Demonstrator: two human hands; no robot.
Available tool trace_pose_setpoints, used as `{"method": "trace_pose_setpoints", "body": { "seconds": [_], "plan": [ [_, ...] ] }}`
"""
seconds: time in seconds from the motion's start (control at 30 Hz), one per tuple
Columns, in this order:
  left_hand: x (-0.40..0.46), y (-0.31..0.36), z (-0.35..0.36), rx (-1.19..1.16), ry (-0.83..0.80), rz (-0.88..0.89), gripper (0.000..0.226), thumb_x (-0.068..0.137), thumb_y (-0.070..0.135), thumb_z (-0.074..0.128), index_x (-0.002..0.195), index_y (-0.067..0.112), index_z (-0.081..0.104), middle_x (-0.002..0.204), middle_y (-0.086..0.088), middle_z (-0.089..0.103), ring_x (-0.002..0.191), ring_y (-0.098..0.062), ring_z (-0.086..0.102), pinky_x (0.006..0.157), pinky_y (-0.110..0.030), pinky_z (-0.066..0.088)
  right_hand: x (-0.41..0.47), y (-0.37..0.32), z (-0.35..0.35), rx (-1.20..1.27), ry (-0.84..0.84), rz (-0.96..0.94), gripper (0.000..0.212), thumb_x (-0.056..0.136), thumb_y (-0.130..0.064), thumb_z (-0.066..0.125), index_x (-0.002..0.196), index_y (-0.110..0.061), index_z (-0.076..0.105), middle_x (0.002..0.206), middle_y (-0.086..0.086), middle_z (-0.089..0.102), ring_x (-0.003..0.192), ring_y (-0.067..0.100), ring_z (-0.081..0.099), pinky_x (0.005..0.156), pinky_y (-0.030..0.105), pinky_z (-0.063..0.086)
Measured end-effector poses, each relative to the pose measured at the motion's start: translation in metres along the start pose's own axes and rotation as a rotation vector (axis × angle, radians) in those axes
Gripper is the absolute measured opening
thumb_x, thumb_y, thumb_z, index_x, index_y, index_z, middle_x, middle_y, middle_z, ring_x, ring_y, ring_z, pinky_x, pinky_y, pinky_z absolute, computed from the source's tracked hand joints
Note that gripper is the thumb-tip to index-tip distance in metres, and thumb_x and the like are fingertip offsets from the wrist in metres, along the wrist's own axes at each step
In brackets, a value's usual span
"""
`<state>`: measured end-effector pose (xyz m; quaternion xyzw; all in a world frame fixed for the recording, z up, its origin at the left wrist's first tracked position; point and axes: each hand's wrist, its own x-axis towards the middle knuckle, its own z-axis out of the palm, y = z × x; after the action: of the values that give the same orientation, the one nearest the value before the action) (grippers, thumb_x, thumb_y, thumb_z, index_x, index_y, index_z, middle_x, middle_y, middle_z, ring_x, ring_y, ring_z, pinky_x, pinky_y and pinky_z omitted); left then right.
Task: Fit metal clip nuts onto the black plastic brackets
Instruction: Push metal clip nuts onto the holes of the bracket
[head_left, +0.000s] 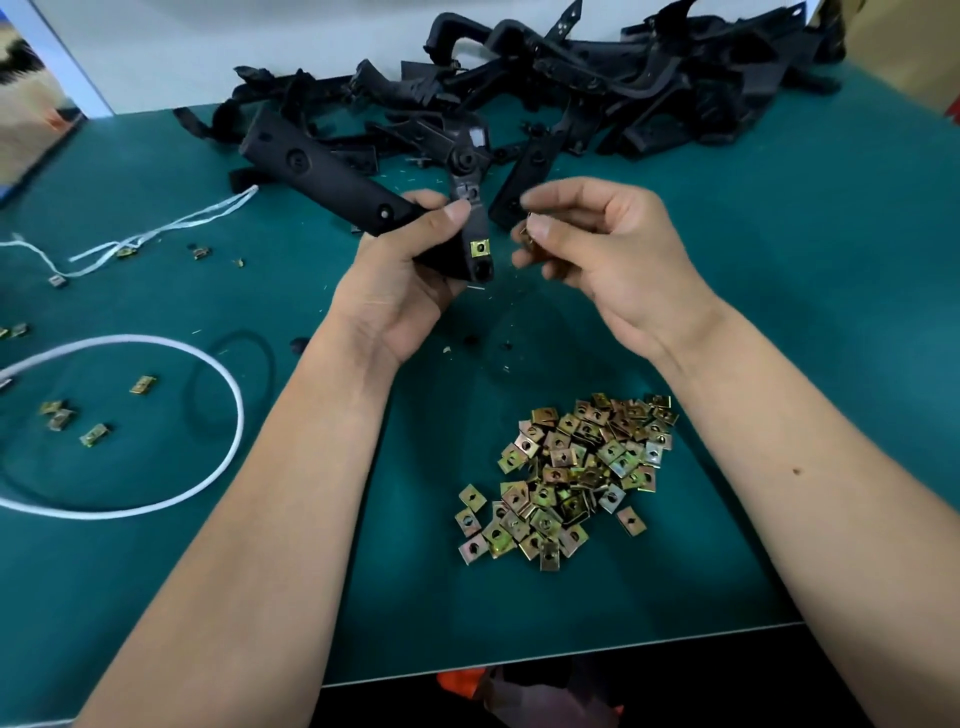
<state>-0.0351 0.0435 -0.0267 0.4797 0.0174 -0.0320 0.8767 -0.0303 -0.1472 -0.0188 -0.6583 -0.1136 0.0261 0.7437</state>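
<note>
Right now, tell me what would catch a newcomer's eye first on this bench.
The two hands meet at centre: the left hand grips a black plastic bracket that already carries one clip nut, while the right hand pinches another clip nut beside it. Nearer, a heap of brass-coloured clip nuts lies on the green mat, and a tangled pile of black brackets fills the far edge.

We count two hands, the left hand (410, 270) and the right hand (597, 244), and one black bracket (363, 192) held up with one clip nut (480, 248) fitted on it. The heap of clip nuts (566, 478) and the pile of brackets (597, 88) are too tangled for us to count. We see one white cord (228, 441) looped at left
</note>
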Motion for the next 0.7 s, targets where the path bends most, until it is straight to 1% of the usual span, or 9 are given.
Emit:
{"method": "trace_pose_setpoints", "body": {
  "seconds": [0.07,0.17,0.27,0.33,0.37,0.43,0.47,0.57,0.7],
  "plan": [
    [-0.002,-0.002,0.001,0.009,-0.041,-0.021,0.022,0.085,0.004,0.072,0.086,0.020,0.056,0.102,-0.008,0.068,0.085,-0.021,0.067,0.068,-0.034,0.055,0.001,0.000,-0.001,0.059,0.030,-0.014,0.015,0.095,0.002,0.066,0.107,-0.005,0.073,0.086,0.007,0.077,0.082,0.023,0.075,0.069,0.025,0.054],
    [-0.004,-0.005,0.006,0.058,-0.089,-0.048,0.023,0.087,0.003,0.071,0.085,0.020,0.055,0.130,-0.021,0.065,0.109,-0.033,0.064,0.073,-0.038,0.056,0.001,0.002,0.000,0.113,0.078,-0.020,0.009,0.094,0.003,0.068,0.095,-0.004,0.073,0.081,0.006,0.076,0.081,0.025,0.076,0.069,0.024,0.058],
    [-0.006,-0.007,0.010,0.059,-0.121,-0.080,0.024,0.089,0.001,0.068,0.082,0.020,0.055,0.137,-0.024,0.062,0.111,-0.030,0.064,0.086,-0.043,0.053,0.002,0.004,-0.002,0.066,0.111,-0.038,0.011,0.092,0.000,0.071,0.088,-0.009,0.073,0.081,-0.001,0.077,0.080,0.016,0.075,0.068,0.025,0.059],
    [-0.005,-0.008,0.010,0.041,-0.111,-0.089,0.025,0.088,0.001,0.068,0.079,0.020,0.055,0.126,-0.023,0.068,0.101,-0.027,0.069,0.084,-0.041,0.056,0.001,0.004,-0.004,-0.041,0.095,-0.046,0.015,0.090,-0.006,0.076,0.084,-0.020,0.077,0.086,-0.004,0.079,0.083,0.008,0.072,0.065,0.022,0.055],
    [-0.005,-0.008,0.010,0.040,-0.115,-0.085,0.025,0.089,0.002,0.068,0.078,0.020,0.055,0.110,-0.017,0.074,0.092,-0.025,0.072,0.077,-0.038,0.058,0.002,0.004,-0.004,-0.084,0.088,-0.045,0.017,0.088,-0.008,0.078,0.082,-0.024,0.079,0.089,-0.003,0.079,0.082,0.007,0.070,0.062,0.021,0.052],
    [-0.005,-0.008,0.011,0.057,-0.131,-0.081,0.025,0.090,0.002,0.067,0.076,0.020,0.056,0.086,-0.004,0.073,0.080,-0.020,0.072,0.069,-0.033,0.057,0.002,0.006,-0.006,-0.107,0.094,-0.034,0.017,0.086,-0.008,0.080,0.081,-0.023,0.081,0.088,0.002,0.079,0.079,0.010,0.066,0.060,0.021,0.048],
    [-0.004,-0.009,0.011,0.074,-0.132,-0.083,0.025,0.090,0.002,0.067,0.075,0.019,0.057,0.082,-0.002,0.072,0.078,-0.020,0.071,0.068,-0.032,0.057,0.003,0.006,-0.007,-0.106,0.102,-0.033,0.015,0.086,-0.006,0.080,0.082,-0.021,0.081,0.084,0.003,0.078,0.075,0.010,0.065,0.059,0.022,0.048],
    [-0.004,-0.010,0.011,0.150,-0.096,-0.104,0.023,0.087,-0.001,0.069,0.077,0.016,0.056,0.083,-0.007,0.068,0.084,-0.026,0.068,0.062,-0.032,0.056,0.004,0.008,-0.009,-0.201,0.090,-0.073,0.018,0.084,-0.004,0.081,0.080,-0.022,0.081,0.076,0.001,0.077,0.063,0.008,0.063,0.057,0.021,0.051],
    [-0.003,-0.011,0.013,0.194,-0.068,-0.102,0.023,0.083,-0.002,0.071,0.078,0.014,0.056,0.083,-0.010,0.069,0.079,-0.025,0.069,0.061,-0.033,0.056,0.006,0.008,-0.010,-0.279,0.059,-0.076,0.018,0.083,-0.005,0.082,0.078,-0.022,0.080,0.073,0.000,0.075,0.062,0.010,0.064,0.056,0.022,0.054]
  ]
}}
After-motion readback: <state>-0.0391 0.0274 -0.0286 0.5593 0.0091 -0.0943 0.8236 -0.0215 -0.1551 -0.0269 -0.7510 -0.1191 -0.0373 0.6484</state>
